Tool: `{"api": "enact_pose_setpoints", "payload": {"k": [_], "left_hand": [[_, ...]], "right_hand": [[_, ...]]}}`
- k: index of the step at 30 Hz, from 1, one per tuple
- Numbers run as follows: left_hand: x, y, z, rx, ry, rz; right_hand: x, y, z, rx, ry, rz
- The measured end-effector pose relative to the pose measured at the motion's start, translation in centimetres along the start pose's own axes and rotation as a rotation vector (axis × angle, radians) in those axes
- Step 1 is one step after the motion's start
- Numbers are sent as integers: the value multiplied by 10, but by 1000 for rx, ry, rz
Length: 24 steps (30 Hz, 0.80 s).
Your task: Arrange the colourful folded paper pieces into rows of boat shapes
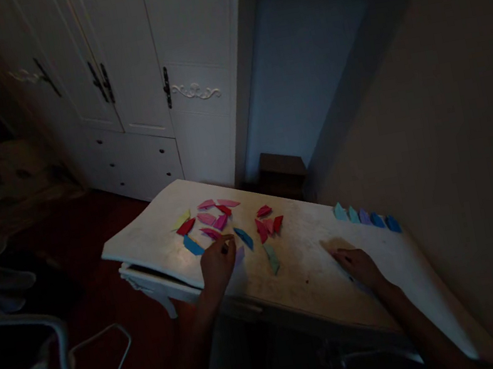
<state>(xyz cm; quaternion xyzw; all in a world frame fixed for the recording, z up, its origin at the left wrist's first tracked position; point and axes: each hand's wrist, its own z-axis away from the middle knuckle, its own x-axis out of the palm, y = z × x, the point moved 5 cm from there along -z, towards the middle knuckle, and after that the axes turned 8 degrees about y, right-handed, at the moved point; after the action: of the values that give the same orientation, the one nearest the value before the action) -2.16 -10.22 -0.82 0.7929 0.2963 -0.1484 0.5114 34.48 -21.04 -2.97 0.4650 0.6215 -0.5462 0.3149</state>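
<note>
Folded paper pieces lie on a white table (309, 269). My left hand (217, 264) is closed over the near edge, its fingertips drawn together beside a dark blue piece (243, 238) and a lavender piece (239, 256); whether it pinches anything is hidden. A bright blue piece (193, 245) lies just left of it. On the right, my right hand (360, 265) rests low over the tabletop with its fingers curled together, and what they hold, if anything, is too dark to see. Between the hands is a pale green piece (272, 259).
Pink and red papers (207, 218) are scattered on the left; a smaller red cluster (268, 226) sits mid-table. Several blue and teal folded pieces (364, 216) stand in a row by the wall. A white wardrobe (208, 127) and brown box (281, 165) stand behind.
</note>
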Motion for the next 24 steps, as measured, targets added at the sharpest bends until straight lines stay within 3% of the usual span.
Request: {"api": "enact_pose_setpoints", "payload": {"k": [3,7,14,24], "left_hand": [[-23,-18,-23,109,29,-371],[-36,-41,-52,197,-29,-530],[-18,-65,-90,327,-389,-435],[-19,-65,-98,287,-447,-280]], "right_hand": [[0,-6,11,56,7,-20],[3,-6,23,147,44,0],[5,-7,27,225,68,77],[4,-17,29,230,32,192]]}}
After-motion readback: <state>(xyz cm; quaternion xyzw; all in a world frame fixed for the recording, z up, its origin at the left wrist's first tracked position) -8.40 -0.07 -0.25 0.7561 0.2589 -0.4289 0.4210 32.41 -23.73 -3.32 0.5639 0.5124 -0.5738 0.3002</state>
